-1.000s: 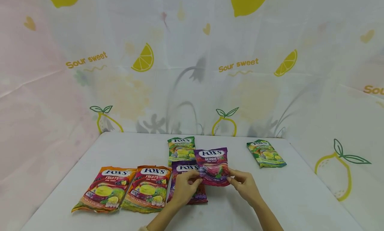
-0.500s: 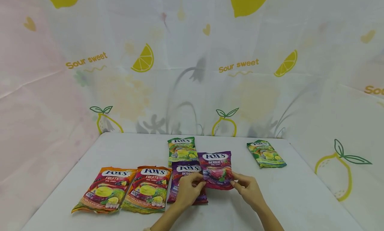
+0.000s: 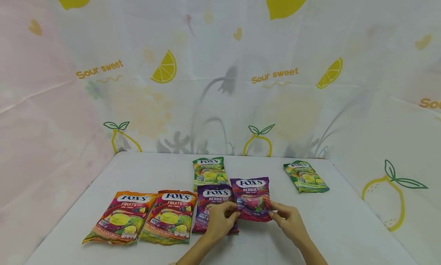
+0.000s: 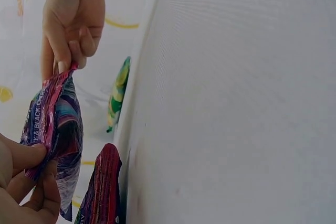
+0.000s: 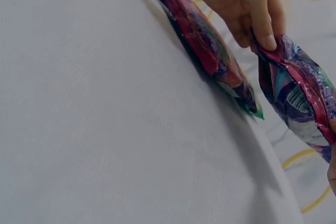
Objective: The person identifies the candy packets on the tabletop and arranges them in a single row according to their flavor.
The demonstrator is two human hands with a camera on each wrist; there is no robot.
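Observation:
Between both hands, a purple Fox's Berries candy bag (image 3: 253, 200) is held above the table, its front tilted toward the head camera. My left hand (image 3: 220, 220) pinches the lower left corner between thumb and fingers. The lower right corner is pinched by my right hand (image 3: 287, 221). Both wrist views show the held bag's bottom seam (image 4: 52, 114) stretched between the hands, raised off the white surface. A second purple Berries candy bag (image 3: 203, 215) lies on the table, partly hidden behind my left hand.
Two orange-red Fruits candy bags (image 3: 120, 219) (image 3: 169, 217) lie side by side at the left. One green Spring Tea candy bag (image 3: 209, 171) lies behind the purple one; another green bag (image 3: 306, 176) is at the back right. Printed cloth (image 3: 220, 104) surrounds the white table (image 3: 327, 223).
Both hands have carried the held Berries bag to the right and slightly toward me, uncovering more of the purple bag lying on the table. The other bags have stayed put.

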